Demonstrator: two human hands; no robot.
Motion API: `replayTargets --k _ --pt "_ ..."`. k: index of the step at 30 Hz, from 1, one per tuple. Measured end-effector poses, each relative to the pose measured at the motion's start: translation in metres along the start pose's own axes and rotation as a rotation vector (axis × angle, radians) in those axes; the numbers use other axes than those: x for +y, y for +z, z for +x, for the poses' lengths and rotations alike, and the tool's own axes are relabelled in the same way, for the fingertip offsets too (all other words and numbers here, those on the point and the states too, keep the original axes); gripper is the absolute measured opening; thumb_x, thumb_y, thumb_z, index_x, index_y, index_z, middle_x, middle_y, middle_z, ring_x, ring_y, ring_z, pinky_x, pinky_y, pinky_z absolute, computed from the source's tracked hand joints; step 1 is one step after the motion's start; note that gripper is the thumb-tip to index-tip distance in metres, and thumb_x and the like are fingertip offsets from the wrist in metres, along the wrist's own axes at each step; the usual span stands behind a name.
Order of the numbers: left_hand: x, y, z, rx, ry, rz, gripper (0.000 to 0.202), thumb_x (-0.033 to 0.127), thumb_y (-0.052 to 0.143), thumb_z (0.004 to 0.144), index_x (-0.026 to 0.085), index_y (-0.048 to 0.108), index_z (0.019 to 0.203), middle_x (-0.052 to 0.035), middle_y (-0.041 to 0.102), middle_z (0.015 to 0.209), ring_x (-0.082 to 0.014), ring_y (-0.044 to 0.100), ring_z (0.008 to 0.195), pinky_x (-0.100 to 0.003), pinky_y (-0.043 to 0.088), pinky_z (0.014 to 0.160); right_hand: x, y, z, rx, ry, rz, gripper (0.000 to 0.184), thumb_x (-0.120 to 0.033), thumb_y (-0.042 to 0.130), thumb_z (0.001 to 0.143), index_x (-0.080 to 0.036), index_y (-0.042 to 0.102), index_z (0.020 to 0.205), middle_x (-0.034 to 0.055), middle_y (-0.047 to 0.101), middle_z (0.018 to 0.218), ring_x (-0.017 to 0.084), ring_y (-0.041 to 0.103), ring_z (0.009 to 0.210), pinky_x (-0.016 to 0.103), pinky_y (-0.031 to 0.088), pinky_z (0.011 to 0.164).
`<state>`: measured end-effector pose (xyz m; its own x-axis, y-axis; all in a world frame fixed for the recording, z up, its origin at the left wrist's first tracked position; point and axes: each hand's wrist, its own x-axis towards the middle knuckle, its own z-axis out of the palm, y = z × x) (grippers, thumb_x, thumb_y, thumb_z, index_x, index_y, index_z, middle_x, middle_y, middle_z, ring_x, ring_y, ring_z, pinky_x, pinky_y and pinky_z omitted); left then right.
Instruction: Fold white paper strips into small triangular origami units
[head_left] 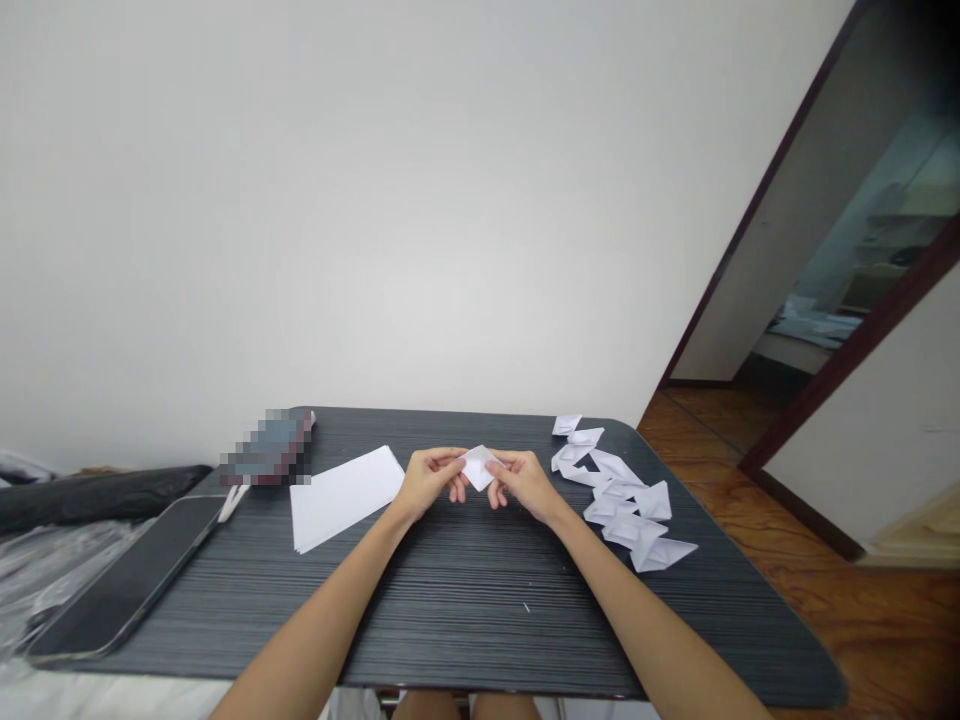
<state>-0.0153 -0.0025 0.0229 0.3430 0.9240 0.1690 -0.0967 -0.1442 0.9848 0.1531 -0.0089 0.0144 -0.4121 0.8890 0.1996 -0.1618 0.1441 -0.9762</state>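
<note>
A small folded piece of white paper [480,467], diamond-shaped from here, is held up over the middle of the table. My left hand [435,478] pinches its left corner between thumb and fingers. On the opposite corner my right hand [523,480] has the same kind of pinch, thumb on the near face. To the left of my hands lies a stack of white paper sheets [345,498]. Several folded paper boats [619,495] lie in a loose, overlapping row along the right side.
The dark wood-grain table [480,610] stands against a white wall [450,200]. At its left edge lie a phone [135,575], a white cable [233,502] and a pixelated item [268,450]. Plastic wrapping [67,570] is beyond them; a doorway [787,250] is on the right.
</note>
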Motion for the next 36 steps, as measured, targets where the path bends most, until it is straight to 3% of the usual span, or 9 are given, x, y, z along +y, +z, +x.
replayTargets --k 5,11,23,28,31,33,36 --pt "0.001 -0.002 -0.003 -0.013 -0.004 -0.146 0.032 0.029 0.063 0.065 0.006 0.061 0.087 -0.0053 0.062 0.057 -0.0139 0.058 0.045 -0.025 0.046 0.047 -0.007 0.0 -0.003 -0.006 0.007 0.168 0.032 -0.028 0.061 0.067 -0.012 0.061 0.095 0.0014 0.059 0.049 0.011 0.054 0.042 0.022 0.037 0.042" --pt "0.002 -0.003 -0.006 -0.047 -0.027 -0.21 0.03 0.026 0.066 0.062 0.006 0.061 0.085 -0.0084 0.066 0.068 -0.0174 0.062 0.056 -0.032 0.05 0.061 -0.011 -0.004 -0.005 -0.064 -0.028 0.174 0.023 -0.026 0.06 0.069 -0.012 0.064 0.087 0.0038 0.062 0.054 0.012 0.057 0.048 0.022 0.038 0.045" --pt "0.011 -0.004 -0.01 -0.087 -0.027 -0.122 0.022 0.027 0.064 0.063 0.007 0.058 0.072 -0.0075 0.066 0.063 -0.0198 0.063 0.058 -0.029 0.05 0.058 -0.013 -0.004 -0.006 -0.11 -0.047 -0.017 0.012 -0.018 0.052 0.071 -0.011 0.061 0.073 0.0024 0.062 0.05 0.01 0.054 0.045 0.021 0.038 0.046" --pt "0.008 -0.004 -0.008 -0.133 -0.1 -0.025 0.034 0.035 0.06 0.067 0.006 0.056 0.085 -0.0089 0.065 0.062 -0.0198 0.063 0.054 -0.029 0.051 0.054 -0.016 -0.006 -0.009 -0.13 -0.06 -0.155 0.015 -0.015 0.048 0.071 -0.011 0.062 0.071 0.002 0.06 0.052 0.009 0.053 0.047 0.023 0.04 0.051" --pt "0.003 -0.006 -0.006 -0.148 -0.116 0.027 0.035 0.036 0.061 0.066 0.005 0.056 0.082 -0.0109 0.066 0.065 -0.021 0.064 0.058 -0.031 0.051 0.058 -0.017 -0.008 -0.01 -0.145 -0.072 -0.216 0.016 -0.015 0.048 0.072 -0.011 0.062 0.069 0.0023 0.06 0.055 0.01 0.053 0.051 0.024 0.041 0.054" --pt "0.0 -0.007 -0.006 -0.122 -0.085 0.078 0.033 0.036 0.06 0.067 0.006 0.057 0.08 -0.0105 0.066 0.066 -0.021 0.064 0.06 -0.031 0.051 0.06 -0.018 -0.008 -0.01 -0.146 -0.07 -0.225 0.015 -0.017 0.049 0.072 -0.011 0.062 0.072 0.0034 0.06 0.06 0.01 0.054 0.054 0.024 0.042 0.055" --pt "-0.002 -0.008 -0.007 -0.08 -0.02 0.18 0.031 0.036 0.057 0.069 0.007 0.058 0.08 -0.0095 0.067 0.067 -0.0205 0.064 0.06 -0.03 0.051 0.061 -0.018 -0.009 -0.008 -0.094 -0.046 -0.164 0.021 -0.021 0.051 0.072 -0.012 0.056 0.091 0.0041 0.062 0.066 0.011 0.056 0.055 0.024 0.042 0.053"
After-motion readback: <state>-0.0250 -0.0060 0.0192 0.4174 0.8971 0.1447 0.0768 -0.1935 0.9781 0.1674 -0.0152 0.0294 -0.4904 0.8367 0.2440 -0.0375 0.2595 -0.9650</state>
